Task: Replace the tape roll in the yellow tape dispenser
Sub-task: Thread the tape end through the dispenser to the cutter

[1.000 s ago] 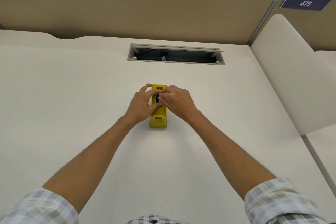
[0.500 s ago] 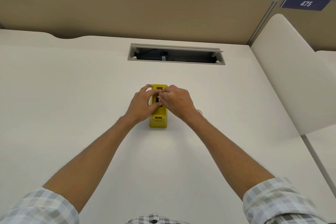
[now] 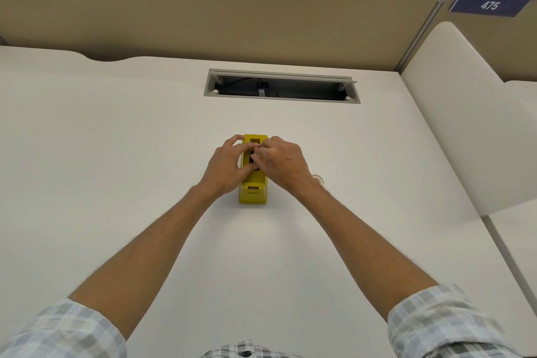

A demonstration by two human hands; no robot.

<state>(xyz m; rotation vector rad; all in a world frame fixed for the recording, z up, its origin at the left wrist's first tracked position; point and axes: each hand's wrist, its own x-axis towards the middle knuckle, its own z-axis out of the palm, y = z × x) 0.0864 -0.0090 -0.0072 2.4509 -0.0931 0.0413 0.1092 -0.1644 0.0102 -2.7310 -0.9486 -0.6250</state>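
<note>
Yellow tape dispenser sits gripped by the left hand while the right hand pinches inside its slot; roll hidden, swap apparently unfinished.

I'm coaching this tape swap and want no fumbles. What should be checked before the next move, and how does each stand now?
1. Yellow tape dispenser flat on the desk: ok.
2. Left hand steadies its side: ok.
3. Right hand fingers at the top slot: ok.
4. Roll seated inside: cannot tell, fingers hide it.
5. Clear roll lying behind the right wrist, within reach: ok.
</note>
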